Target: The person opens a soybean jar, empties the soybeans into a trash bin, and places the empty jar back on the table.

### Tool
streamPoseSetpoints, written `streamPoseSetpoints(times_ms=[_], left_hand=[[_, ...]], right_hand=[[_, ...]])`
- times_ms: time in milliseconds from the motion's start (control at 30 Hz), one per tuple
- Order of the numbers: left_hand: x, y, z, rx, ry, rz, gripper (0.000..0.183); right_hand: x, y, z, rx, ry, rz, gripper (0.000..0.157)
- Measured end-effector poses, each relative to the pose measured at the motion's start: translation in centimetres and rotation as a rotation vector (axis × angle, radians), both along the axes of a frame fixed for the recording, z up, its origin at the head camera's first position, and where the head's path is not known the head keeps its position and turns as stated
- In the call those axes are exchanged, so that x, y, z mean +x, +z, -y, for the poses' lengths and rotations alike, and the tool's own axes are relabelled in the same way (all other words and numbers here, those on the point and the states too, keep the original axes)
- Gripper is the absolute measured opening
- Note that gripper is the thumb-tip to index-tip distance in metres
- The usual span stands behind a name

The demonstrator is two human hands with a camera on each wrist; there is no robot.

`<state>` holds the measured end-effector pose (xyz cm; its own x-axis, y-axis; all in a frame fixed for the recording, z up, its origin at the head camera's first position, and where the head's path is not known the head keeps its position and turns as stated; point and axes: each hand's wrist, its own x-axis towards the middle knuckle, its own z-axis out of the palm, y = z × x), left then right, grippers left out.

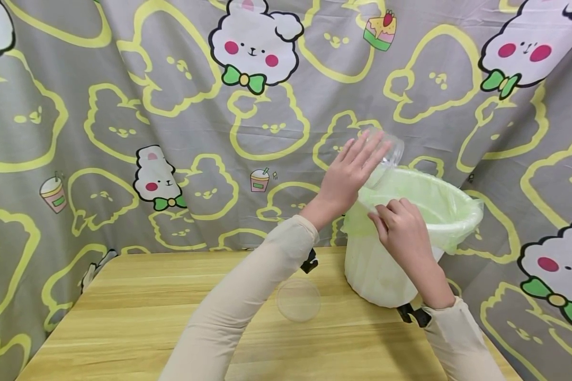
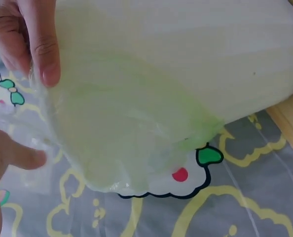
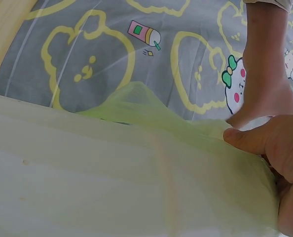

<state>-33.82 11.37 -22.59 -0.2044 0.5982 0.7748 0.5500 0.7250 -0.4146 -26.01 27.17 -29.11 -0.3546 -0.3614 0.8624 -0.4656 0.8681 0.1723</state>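
Note:
A white trash can [image 1: 378,270] stands on the right of the table, a pale green trash bag [image 1: 438,198] folded over its rim. At the back left of that rim, my left hand [image 1: 348,177] holds a clear plastic container [image 1: 394,151], its long fingers laid along the side. In the left wrist view, the left thumb [image 2: 20,155] shows beside the bag's edge, where the container is faint and blurred. My right hand [image 1: 402,225] pinches the bag at the near left rim, thumb [image 3: 245,140] outside.
A clear round lid [image 1: 298,300] lies flat on the wooden table [image 1: 171,301], left of the can. A patterned grey curtain [image 1: 195,132] hangs behind the table and along its sides. Black wrist mounts [image 1: 413,316] show under the forearms.

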Motion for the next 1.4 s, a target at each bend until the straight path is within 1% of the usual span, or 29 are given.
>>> streamPoseSetpoints(times_ms=[100,167,233,333,400,467,533,700,833,933,1100,1200,1300,1400], left_hand=[[0.2,0.1,0.0,0.032,-0.018,0.032,0.067],[0.2,0.1,-0.1,0.016,-0.026,0.041,0.063],[0.3,0.1,-0.1,0.000,-0.013,0.026,0.061],[0.2,0.2,-0.2,0.020,0.012,0.008,0.067],[0.3,0.2,-0.2,0.024,-0.007,0.039,0.068],[0.5,0.3,-0.1,0.013,-0.039,0.080,0.067],[0.5,0.3,-0.1,0.001,-0.055,0.106,0.066],[0.5,0.1,-0.1,0.002,-0.045,0.082,0.065],[0.9,0.2,-0.1,-0.058,-0.070,0.101,0.060],[1.2,0.4,-0.2,-0.081,-0.048,0.088,0.061],[1.3,0.6,0.1,-0.031,-0.026,0.062,0.061],[1.4,0.8,0.7,0.016,-0.024,0.067,0.067],[1.5,1.0,1.8,0.048,-0.014,0.083,0.074],[1.7,1.2,3.1,0.076,-0.018,0.074,0.078]], right_hand=[[0.0,0.0,0.0,0.002,-0.001,0.000,0.014],[0.0,0.0,0.0,0.000,-0.002,0.001,0.014],[0.0,0.0,0.0,0.000,-0.002,0.001,0.014],[0.0,0.1,0.1,0.002,-0.001,-0.001,0.014],[0.0,0.1,0.1,0.004,0.001,-0.002,0.014],[0.0,0.0,0.1,0.002,0.002,-0.006,0.014],[-0.1,0.0,0.1,-0.001,0.005,-0.008,0.014],[-0.1,0.0,0.0,0.002,0.007,-0.005,0.014],[-0.1,0.0,0.1,0.004,0.007,-0.010,0.014],[-0.2,0.1,0.2,0.002,0.015,-0.015,0.013],[-0.3,0.2,0.3,0.002,0.018,-0.014,0.013],[-0.1,0.1,0.2,-0.003,0.015,-0.013,0.014],[-0.1,0.0,0.2,-0.009,0.017,-0.007,0.014],[0.0,0.1,0.2,-0.010,0.015,-0.007,0.016]])
